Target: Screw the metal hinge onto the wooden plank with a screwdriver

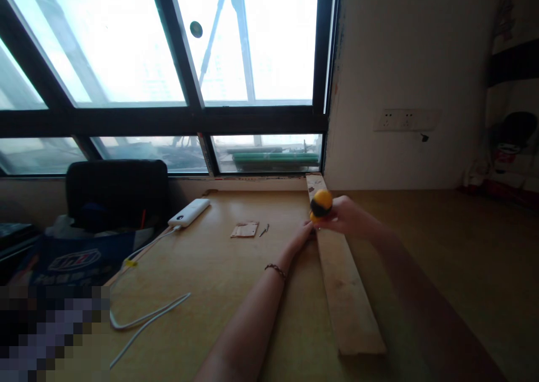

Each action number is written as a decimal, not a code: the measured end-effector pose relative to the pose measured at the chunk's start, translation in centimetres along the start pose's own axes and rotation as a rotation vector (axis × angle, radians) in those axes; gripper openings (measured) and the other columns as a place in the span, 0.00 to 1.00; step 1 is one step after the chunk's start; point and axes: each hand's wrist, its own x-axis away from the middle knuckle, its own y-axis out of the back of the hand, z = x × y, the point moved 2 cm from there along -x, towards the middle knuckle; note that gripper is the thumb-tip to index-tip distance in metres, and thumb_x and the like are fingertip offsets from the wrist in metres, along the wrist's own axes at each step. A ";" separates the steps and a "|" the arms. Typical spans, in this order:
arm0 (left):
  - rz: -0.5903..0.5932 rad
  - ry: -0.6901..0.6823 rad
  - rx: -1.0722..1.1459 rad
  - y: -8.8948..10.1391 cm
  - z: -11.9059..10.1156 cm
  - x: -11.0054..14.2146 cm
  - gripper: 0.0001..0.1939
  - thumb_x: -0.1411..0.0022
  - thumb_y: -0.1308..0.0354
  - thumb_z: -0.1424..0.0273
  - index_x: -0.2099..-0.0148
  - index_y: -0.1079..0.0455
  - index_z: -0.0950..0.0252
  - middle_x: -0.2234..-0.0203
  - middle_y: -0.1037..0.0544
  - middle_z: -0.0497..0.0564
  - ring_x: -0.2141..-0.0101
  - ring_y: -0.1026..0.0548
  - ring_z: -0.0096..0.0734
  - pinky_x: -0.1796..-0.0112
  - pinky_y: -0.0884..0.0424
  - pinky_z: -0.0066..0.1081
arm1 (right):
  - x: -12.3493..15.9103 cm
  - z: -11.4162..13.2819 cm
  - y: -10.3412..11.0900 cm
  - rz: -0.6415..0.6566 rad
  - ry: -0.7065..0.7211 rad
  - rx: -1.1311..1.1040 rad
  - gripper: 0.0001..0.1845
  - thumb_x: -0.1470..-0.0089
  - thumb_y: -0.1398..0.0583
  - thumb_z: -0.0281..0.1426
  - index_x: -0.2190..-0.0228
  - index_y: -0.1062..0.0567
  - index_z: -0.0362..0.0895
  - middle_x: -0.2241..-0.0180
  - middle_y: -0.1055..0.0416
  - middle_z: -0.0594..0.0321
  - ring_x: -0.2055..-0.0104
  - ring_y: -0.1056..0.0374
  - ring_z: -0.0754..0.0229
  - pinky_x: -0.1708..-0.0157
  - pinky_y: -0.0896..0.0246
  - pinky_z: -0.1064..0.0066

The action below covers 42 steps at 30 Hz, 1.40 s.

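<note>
A long wooden plank (347, 292) lies on the wooden desk (219, 292), running from near me toward the window. My right hand (347, 216) is closed round a screwdriver with a yellow and black handle (321, 202), held upright over the plank's far part. My left hand (304, 237) rests at the plank's left edge, right below the handle; its fingers are bunched together and what they pinch is too small to make out.
A small packet (245, 229) and a thin metal piece (264, 230) lie left of the hands. A white power bank (189, 212) with a white cable (147, 314) lies further left. A black chair (115, 194) and a blue bag (80, 256) stand at the desk's left edge.
</note>
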 end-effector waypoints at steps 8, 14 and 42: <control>0.085 0.041 0.126 -0.1 1.4 -0.9 0.10 0.45 0.45 0.68 0.63 0.30 0.70 0.69 0.24 0.54 0.70 0.26 0.29 0.68 0.30 0.27 | -1.6 -7.9 2.3 -0.581 -0.307 -0.616 0.15 0.62 0.34 0.32 0.71 0.31 0.41 0.74 0.28 0.63 0.75 0.30 0.63 0.70 0.30 0.68; 0.082 0.041 0.118 -0.2 0.9 -0.6 0.10 0.44 0.46 0.68 0.63 0.30 0.69 0.67 0.24 0.54 0.69 0.26 0.29 0.68 0.30 0.26 | -2.0 -10.5 1.0 -0.550 -0.338 -0.623 0.15 0.63 0.33 0.30 0.72 0.32 0.42 0.76 0.28 0.66 0.77 0.30 0.63 0.73 0.29 0.69; 0.128 0.032 0.127 -0.1 1.3 -0.8 0.12 0.44 0.45 0.66 0.61 0.30 0.70 0.68 0.24 0.54 0.68 0.26 0.31 0.65 0.29 0.28 | -2.0 -9.6 0.9 -0.482 -0.324 -0.596 0.13 0.60 0.34 0.28 0.72 0.32 0.42 0.75 0.28 0.63 0.75 0.29 0.61 0.72 0.29 0.68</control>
